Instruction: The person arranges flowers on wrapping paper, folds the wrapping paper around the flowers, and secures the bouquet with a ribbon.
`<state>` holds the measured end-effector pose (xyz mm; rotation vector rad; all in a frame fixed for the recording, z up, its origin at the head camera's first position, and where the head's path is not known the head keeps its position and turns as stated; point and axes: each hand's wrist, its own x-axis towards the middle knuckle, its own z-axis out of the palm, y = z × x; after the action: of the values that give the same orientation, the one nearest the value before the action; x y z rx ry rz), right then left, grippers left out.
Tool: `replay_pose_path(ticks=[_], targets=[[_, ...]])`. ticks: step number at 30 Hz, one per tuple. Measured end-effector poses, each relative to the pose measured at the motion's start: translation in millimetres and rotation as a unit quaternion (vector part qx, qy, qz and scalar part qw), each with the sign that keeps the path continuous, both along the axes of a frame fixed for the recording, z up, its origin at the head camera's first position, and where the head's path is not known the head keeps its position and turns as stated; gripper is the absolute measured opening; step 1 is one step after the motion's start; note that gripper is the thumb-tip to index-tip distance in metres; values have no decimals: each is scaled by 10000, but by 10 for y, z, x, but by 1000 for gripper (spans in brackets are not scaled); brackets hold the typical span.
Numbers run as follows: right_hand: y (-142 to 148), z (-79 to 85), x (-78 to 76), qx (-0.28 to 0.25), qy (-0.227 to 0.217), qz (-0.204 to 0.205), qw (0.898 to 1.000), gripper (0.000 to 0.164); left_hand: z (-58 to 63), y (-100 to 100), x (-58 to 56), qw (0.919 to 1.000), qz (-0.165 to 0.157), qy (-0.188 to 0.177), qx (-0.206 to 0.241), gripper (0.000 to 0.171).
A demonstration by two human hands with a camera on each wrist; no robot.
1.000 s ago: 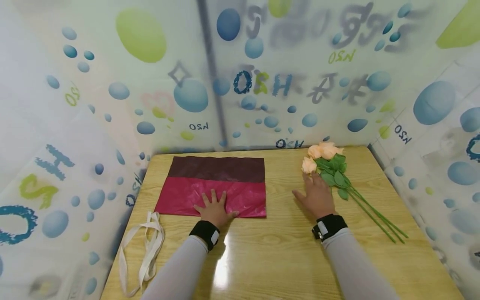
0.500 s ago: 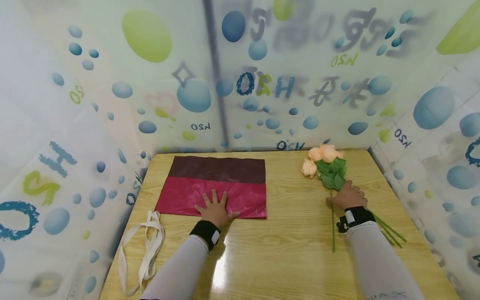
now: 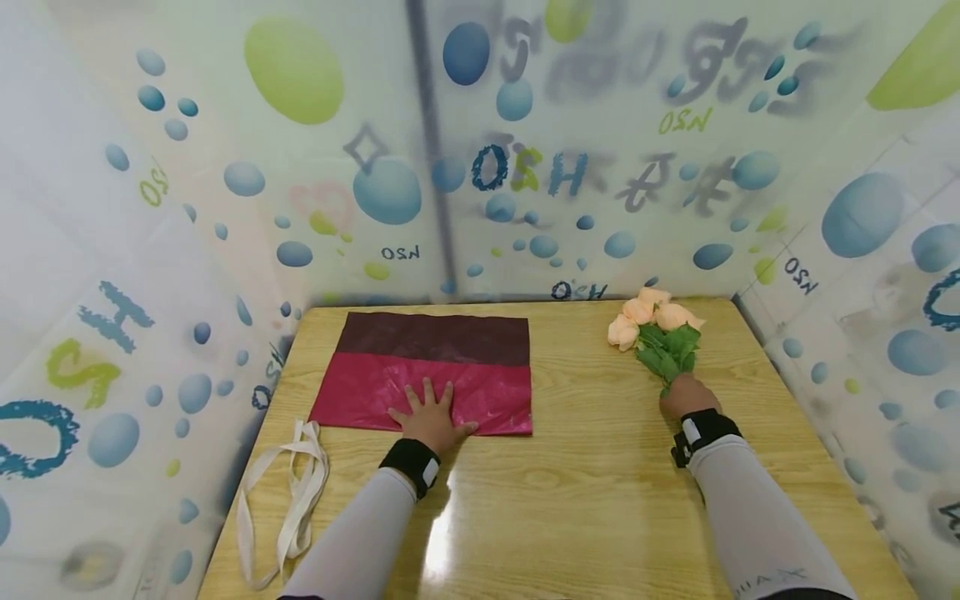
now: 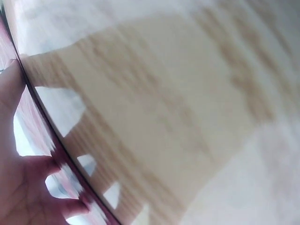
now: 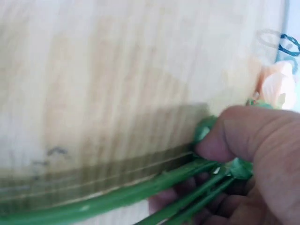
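My right hand [image 3: 688, 397] grips a bunch of peach-coloured roses [image 3: 649, 318] by their green stems, just under the leaves [image 3: 666, 352]. In the right wrist view, the thumb and curled fingers wrap round several stems [image 5: 117, 196], which run out to the lower left. My left hand [image 3: 431, 421] lies with spread, straight fingers on the near half of a folded sheet of wrapping paper [image 3: 360, 392]. That half is shiny magenta, and the far half is dark maroon [image 3: 435, 337]. The left wrist view shows the fingers on the sheet's magenta side, along its edge [image 4: 77, 166].
A loosely looped cream ribbon [image 3: 300, 508] lies at the table's left edge. The wooden table [image 3: 555, 500] is closed in at the back and both sides by a white curtain [image 3: 645, 100] with blue and green spots.
My right hand has moved from beside the rose heads down to the stems and now grips them together. The roses have turned slightly. My left hand has stayed on the sheet.
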<state>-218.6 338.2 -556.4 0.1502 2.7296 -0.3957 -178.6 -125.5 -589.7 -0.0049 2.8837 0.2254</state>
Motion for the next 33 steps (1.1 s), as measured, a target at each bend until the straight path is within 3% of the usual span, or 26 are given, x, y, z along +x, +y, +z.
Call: replay_pose_path(ticks=[3,8,15,21,24,31,33], targets=[[28,-46,4,-13,83,75,9999,50,-47,-33,15,10000,-47,46,23,101],[207,-74,47,-72,130,-143,9998,34,-97,-87,22,9992,-361,172,90,100],[429,-46,120,54,275,-552,9981,37,-7,-102,70,9951,-948,-92,263,99],[383,-48,208,95,241,-1076,9939,43,69,7,217,9818,-1857,-273,299,103],[320,-38,233,102,350,-1220,9919,46,118,80,266,9756,-2152,-326,307,106],[300,-78,316,27,594,-1277,9900,56,247,256,233,9607,-2717,-554,165,107],[241,-62,355,145,914,-1340,9866,58,268,296,209,9565,-2855,-588,153,107]])
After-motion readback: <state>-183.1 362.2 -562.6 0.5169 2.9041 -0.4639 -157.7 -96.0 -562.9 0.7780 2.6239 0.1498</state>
